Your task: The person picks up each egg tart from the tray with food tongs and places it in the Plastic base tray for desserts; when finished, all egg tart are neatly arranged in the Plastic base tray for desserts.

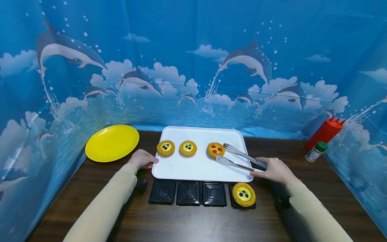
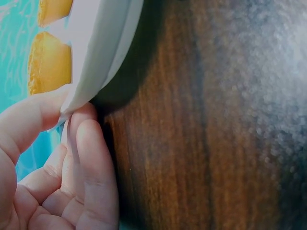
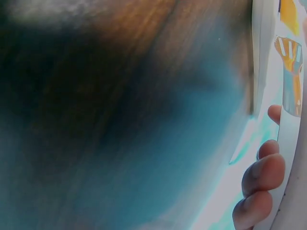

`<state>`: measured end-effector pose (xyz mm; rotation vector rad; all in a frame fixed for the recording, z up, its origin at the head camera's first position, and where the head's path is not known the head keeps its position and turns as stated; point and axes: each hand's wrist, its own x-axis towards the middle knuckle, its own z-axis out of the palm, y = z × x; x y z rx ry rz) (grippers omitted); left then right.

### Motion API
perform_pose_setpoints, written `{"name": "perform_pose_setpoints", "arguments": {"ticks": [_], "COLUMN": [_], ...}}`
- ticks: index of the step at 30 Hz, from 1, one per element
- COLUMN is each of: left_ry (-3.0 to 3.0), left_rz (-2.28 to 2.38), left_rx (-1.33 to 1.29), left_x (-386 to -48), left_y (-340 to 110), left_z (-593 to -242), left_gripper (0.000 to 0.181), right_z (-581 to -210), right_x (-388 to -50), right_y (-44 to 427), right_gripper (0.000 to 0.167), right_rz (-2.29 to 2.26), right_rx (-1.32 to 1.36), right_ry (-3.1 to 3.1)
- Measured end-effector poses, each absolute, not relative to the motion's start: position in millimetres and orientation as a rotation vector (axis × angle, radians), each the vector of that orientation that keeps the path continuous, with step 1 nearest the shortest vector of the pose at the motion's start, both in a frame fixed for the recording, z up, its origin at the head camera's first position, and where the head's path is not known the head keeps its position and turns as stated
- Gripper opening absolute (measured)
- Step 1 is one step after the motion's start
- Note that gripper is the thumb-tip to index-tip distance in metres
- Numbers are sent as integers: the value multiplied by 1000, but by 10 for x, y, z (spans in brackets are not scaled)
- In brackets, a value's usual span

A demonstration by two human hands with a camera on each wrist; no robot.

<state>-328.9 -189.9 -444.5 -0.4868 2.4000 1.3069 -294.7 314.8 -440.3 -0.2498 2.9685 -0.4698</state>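
A white tray (image 1: 187,169) carries two egg tarts with dark blue dots, a left tart (image 1: 165,148) and a middle tart (image 1: 188,148), plus a red-topped tart (image 1: 216,150) on the right. My left hand (image 1: 143,159) pinches the tray's left rim between thumb and fingers, as the left wrist view shows. Metal tongs (image 1: 252,159) are in my right hand (image 1: 275,169), thumb on one arm and fingers on the other. Their slotted tips are spread apart beside the red-topped tart; whether they touch it I cannot tell. In the right wrist view, fingers (image 3: 264,172) curl along the tongs.
Before the tray lie square black dishes (image 1: 162,192) in a row; the rightmost bears a blue-dotted tart (image 1: 243,194). A yellow plate (image 1: 112,143) stands at back left. At far right are a red squeeze bottle (image 1: 325,133) and a green-capped shaker (image 1: 316,152). A dolphin-print curtain (image 1: 187,67) hangs behind.
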Motion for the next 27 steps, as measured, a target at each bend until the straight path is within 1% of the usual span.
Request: {"name": "perform_pose_setpoints", "arguments": {"ticks": [15, 27], "left_ry": [2409, 2402], "left_rz": [1301, 1297], "left_rx": [-469, -477], "left_x": [-3257, -3244], "left_y": [-1875, -1863], "left_z": [-4408, -4389], "left_gripper": [32, 32], "right_z": [-4384, -4405], "right_x": [-3064, -3103], "right_y": [3003, 2966], "right_gripper": [91, 92], "right_rz": [-425, -456], "right_rx": [-332, -331], "right_ry": [3006, 2986]}}
